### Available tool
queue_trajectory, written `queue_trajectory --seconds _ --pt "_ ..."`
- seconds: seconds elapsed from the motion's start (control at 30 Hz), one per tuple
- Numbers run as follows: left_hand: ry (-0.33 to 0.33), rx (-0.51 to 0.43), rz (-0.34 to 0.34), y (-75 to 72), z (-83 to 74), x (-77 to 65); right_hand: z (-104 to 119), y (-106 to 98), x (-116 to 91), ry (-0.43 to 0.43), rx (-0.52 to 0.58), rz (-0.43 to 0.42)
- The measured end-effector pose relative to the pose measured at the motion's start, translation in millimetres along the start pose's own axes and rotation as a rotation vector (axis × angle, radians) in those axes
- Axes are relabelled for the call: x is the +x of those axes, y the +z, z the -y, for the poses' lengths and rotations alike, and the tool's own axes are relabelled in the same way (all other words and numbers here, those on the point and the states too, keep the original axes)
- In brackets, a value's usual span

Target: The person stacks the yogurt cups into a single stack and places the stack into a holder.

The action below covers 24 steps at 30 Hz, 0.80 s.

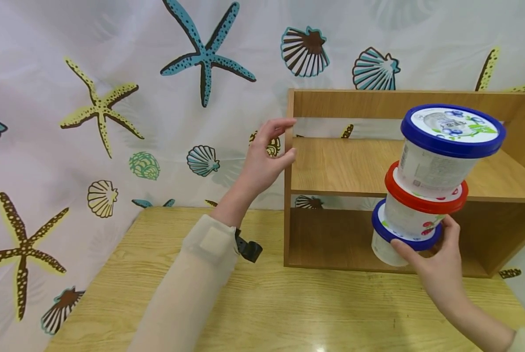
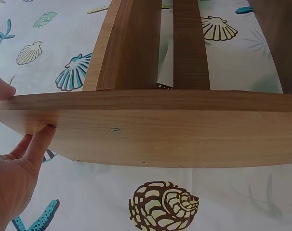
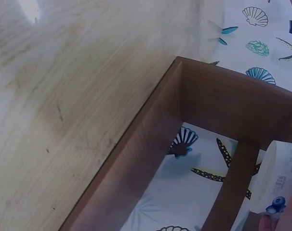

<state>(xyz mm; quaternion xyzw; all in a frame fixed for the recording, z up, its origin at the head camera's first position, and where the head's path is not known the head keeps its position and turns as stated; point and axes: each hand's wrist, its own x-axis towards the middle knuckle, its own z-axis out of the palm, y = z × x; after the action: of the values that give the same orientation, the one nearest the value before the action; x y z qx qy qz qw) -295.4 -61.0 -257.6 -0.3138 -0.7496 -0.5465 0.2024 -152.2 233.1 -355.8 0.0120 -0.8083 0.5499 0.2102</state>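
Note:
A stack of three white plastic tubs is in front of the wooden shelf unit [image 1: 350, 164], tilted a little to the right. The top tub [image 1: 436, 166] has a blue lid with a blueberry print, the middle tub [image 1: 405, 212] a red lid, and the bottom tub [image 1: 385, 248] a blue lid. My right hand [image 1: 440, 269] grips the bottom tub near its lid, thumb in front. In the right wrist view, part of a tub [image 3: 281, 178] shows at the right edge. My left hand [image 1: 262, 164] holds the front edge of the unit's left side panel [image 2: 184, 137], thumb and fingers on opposite faces.
The unit has an upper shelf [image 1: 337, 164] and a lower compartment [image 1: 333, 237], with an open-slotted back. It stands on a light wooden table [image 1: 289, 308]. Behind hangs a white cloth [image 1: 148, 98] printed with starfish and shells.

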Motion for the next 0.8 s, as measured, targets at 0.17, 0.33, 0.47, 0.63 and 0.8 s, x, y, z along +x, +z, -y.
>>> queue_trajectory --seconds 0.17,0.33,0.47,0.63,0.8 --pt "-0.002 -0.007 0.002 0.6 0.1 -0.3 7 -5 6 -0.033 -0.013 -0.018" --pt "-0.007 -0.004 0.000 1.4 -0.1 -0.8 16 -9 12 -0.058 -0.023 -0.016" --pt "-0.004 -0.014 0.001 1.3 0.4 -1.1 23 -13 18 -0.081 -0.018 -0.006" --pt "0.000 -0.025 -0.005 0.2 0.8 -0.8 31 -16 28 -0.114 0.008 -0.011" --pt "0.005 -0.028 -0.004 0.0 0.6 -0.5 37 -19 37 -0.125 0.017 -0.017"
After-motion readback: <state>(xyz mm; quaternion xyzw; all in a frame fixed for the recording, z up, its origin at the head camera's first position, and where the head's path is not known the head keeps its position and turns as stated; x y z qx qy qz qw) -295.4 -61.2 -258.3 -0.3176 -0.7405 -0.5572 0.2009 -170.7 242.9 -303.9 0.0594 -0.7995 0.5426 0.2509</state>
